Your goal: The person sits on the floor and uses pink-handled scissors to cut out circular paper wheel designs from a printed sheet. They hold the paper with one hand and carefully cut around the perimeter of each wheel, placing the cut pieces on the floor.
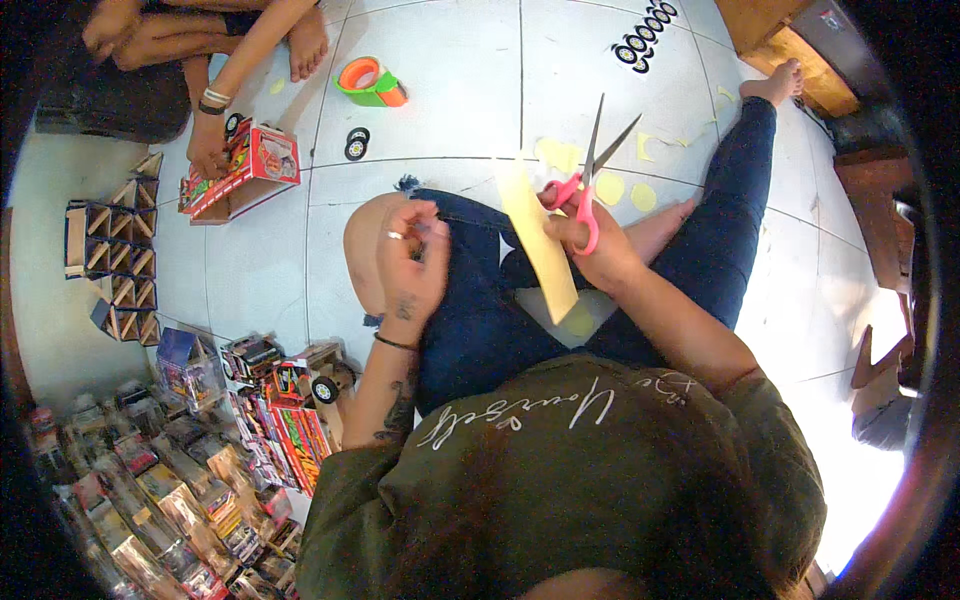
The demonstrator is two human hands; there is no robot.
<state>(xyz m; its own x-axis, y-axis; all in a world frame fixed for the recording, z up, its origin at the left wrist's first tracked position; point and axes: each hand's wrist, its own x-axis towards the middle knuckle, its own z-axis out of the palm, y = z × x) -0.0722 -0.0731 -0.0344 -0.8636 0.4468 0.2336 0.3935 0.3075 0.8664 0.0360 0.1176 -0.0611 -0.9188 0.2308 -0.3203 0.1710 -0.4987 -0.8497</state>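
Observation:
My right hand (597, 250) grips a pair of scissors (588, 190) by the pink handles. Their blades stand apart and point away from me. The same hand also pinches a long pale-yellow sheet of paper (537, 238) beside the handles. My left hand (415, 255) is over my left knee, its fingers curled in and slightly blurred. Whatever is between those fingers, if anything, cannot be made out. Round yellow paper cutouts (608, 188) and yellow scraps (558, 154) lie on the tiles beyond my right hand.
A roll of orange tape in a green dispenser (370, 82) and small toy wheels (357, 144) lie ahead. More wheels (632, 52) line up far right. At far left, another person's hand (208, 150) touches a red toy truck (245, 175). Toy vehicles (285, 400) crowd my left side.

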